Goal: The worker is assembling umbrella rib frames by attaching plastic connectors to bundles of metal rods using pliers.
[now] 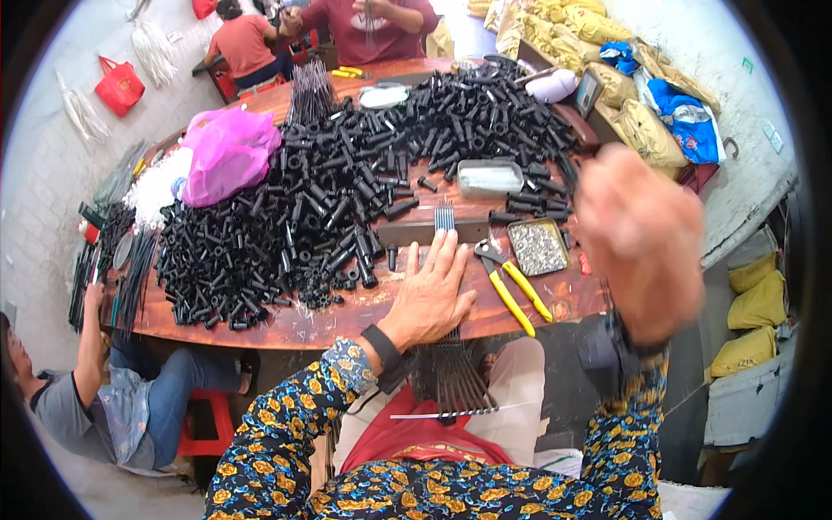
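Observation:
My left hand [433, 299] lies flat, fingers stretched out, over a row of thin dark rods near the table's front edge. The rods' bluish-grey ends [444, 218] show beyond my fingertips, across a metal bar [403, 234]. Behind my wrist the rods' long dark lengths [464, 381] fan out over my lap. My right hand [641, 238] is raised at the right, smeared by motion; whether it holds anything cannot be made out. Between the hands are yellow-handled cutting pliers [513, 290] and a square tin [539, 247] of small metal pieces.
Black plastic tubular parts [347, 182] are heaped across the wooden table [381, 312]. A clear plastic box [490, 178] and a pink bag [230, 156] stand among them. A person [113, 390] sits at the left, others across the table. Sacks [646, 130] line the right.

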`<action>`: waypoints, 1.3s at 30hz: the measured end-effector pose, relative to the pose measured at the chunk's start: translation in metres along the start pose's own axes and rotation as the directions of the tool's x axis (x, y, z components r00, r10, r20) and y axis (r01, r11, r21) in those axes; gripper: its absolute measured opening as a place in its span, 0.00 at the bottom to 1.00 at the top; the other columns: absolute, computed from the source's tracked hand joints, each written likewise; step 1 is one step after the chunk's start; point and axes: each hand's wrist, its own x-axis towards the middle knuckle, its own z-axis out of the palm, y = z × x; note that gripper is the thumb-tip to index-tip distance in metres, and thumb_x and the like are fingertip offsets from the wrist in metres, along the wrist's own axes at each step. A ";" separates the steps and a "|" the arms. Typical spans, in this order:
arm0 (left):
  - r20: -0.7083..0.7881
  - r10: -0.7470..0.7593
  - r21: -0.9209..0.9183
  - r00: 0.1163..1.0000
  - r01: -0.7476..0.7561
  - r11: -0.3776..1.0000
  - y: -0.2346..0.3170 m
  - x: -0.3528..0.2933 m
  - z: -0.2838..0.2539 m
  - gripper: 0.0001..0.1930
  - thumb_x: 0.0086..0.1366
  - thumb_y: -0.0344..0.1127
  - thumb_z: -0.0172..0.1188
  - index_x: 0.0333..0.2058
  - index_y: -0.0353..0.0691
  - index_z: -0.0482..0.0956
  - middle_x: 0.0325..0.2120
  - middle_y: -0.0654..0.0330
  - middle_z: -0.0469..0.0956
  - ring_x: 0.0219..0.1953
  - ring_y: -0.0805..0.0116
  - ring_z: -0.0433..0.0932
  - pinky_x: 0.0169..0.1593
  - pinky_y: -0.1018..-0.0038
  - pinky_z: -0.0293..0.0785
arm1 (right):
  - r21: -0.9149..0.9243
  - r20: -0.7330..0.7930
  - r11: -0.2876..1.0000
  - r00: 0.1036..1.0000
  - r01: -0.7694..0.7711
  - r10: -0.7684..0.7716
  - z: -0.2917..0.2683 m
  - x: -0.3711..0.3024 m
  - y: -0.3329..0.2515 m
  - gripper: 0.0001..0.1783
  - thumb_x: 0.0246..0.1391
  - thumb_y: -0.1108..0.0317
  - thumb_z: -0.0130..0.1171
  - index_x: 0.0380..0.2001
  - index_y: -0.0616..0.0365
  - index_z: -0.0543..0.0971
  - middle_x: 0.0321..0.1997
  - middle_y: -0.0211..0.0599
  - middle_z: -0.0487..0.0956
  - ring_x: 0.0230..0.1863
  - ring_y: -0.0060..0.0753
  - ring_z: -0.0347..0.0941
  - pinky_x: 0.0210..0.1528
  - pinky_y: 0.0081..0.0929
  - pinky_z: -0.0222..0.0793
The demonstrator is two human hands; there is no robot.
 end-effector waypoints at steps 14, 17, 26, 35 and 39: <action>0.043 0.008 0.060 0.999 -0.010 0.998 0.001 0.002 0.007 0.36 0.64 0.51 0.52 0.63 0.31 0.57 0.67 0.42 0.49 0.71 0.47 0.44 0.68 0.47 0.38 | 0.119 0.117 0.735 0.725 0.668 -0.678 0.024 -0.030 -0.065 0.07 0.48 0.62 0.66 0.32 0.47 0.84 0.34 0.32 0.76 0.33 0.27 0.68 0.30 0.23 0.64; 0.024 0.034 0.059 0.999 -0.035 0.998 0.006 0.008 0.008 0.35 0.64 0.50 0.51 0.63 0.31 0.59 0.66 0.42 0.50 0.70 0.48 0.46 0.68 0.46 0.40 | 0.069 0.105 0.732 0.725 0.678 -0.681 0.025 -0.025 -0.074 0.07 0.48 0.62 0.66 0.32 0.46 0.84 0.34 0.32 0.76 0.33 0.27 0.68 0.30 0.23 0.64; 0.014 0.043 0.060 0.999 -0.044 0.997 0.000 0.003 0.010 0.36 0.64 0.51 0.50 0.63 0.30 0.58 0.65 0.40 0.51 0.70 0.46 0.46 0.67 0.44 0.40 | -0.018 0.065 0.728 0.727 0.685 -0.683 0.035 -0.035 -0.086 0.07 0.48 0.61 0.66 0.32 0.46 0.84 0.34 0.30 0.76 0.33 0.27 0.68 0.30 0.23 0.65; 0.015 0.045 0.080 0.999 -0.047 0.996 0.000 0.004 0.009 0.37 0.63 0.52 0.51 0.62 0.30 0.59 0.65 0.38 0.51 0.70 0.43 0.47 0.67 0.45 0.41 | -0.141 0.020 0.733 0.742 0.665 -0.670 0.028 -0.079 -0.099 0.08 0.48 0.60 0.66 0.33 0.45 0.84 0.35 0.29 0.76 0.34 0.27 0.68 0.30 0.22 0.65; 0.038 0.024 0.083 0.999 -0.028 0.996 -0.002 0.004 0.014 0.37 0.61 0.50 0.54 0.63 0.32 0.59 0.66 0.41 0.51 0.70 0.47 0.45 0.68 0.45 0.40 | -0.197 -0.010 0.740 0.754 0.643 -0.657 0.034 -0.064 -0.104 0.08 0.48 0.60 0.66 0.33 0.44 0.84 0.35 0.28 0.76 0.34 0.27 0.68 0.30 0.22 0.65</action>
